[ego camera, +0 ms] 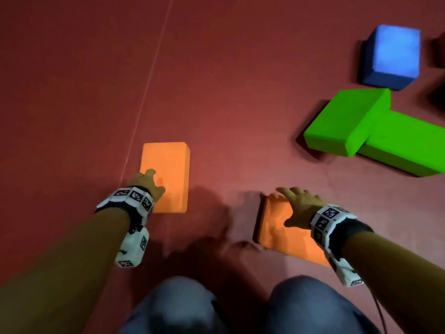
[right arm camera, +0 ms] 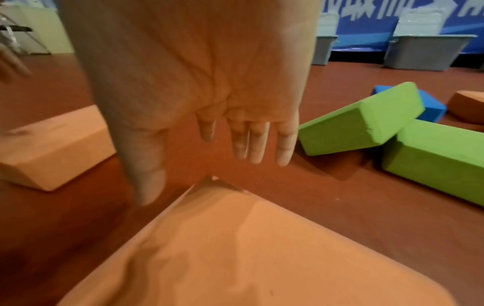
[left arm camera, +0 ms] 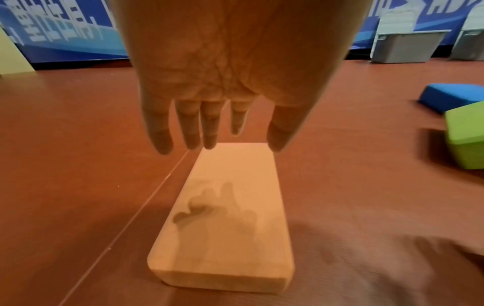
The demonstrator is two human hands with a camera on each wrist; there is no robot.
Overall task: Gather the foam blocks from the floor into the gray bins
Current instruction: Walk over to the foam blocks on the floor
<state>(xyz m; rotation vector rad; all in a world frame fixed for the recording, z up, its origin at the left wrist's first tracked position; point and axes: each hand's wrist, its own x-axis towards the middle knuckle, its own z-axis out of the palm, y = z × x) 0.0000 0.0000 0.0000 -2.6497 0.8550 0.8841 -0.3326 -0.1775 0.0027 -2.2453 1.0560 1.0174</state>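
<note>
Two orange foam blocks lie on the red floor. My left hand [ego camera: 149, 180] hovers open just above the left orange block [ego camera: 168, 169], fingers [left arm camera: 191, 128] straight and spread, casting a shadow on the block [left arm camera: 228, 217]. My right hand [ego camera: 298, 203] is open over the right orange block [ego camera: 286, 232], fingers [right arm camera: 256, 142] extended past its far corner [right arm camera: 235, 248]; whether it touches is unclear. Two green blocks [ego camera: 346, 121] [ego camera: 404, 145] and a blue cube [ego camera: 392, 56] lie at the right. Gray bins [left arm camera: 406, 45] [right arm camera: 426, 51] stand by the far wall.
A thin seam line [ego camera: 144, 92] runs across the floor left of the left block. A brown block [right arm camera: 466, 105] lies beyond the green ones. My knees [ego camera: 240, 307] are at the bottom of the head view. A blue printed wall [left arm camera: 65, 31] backs the room.
</note>
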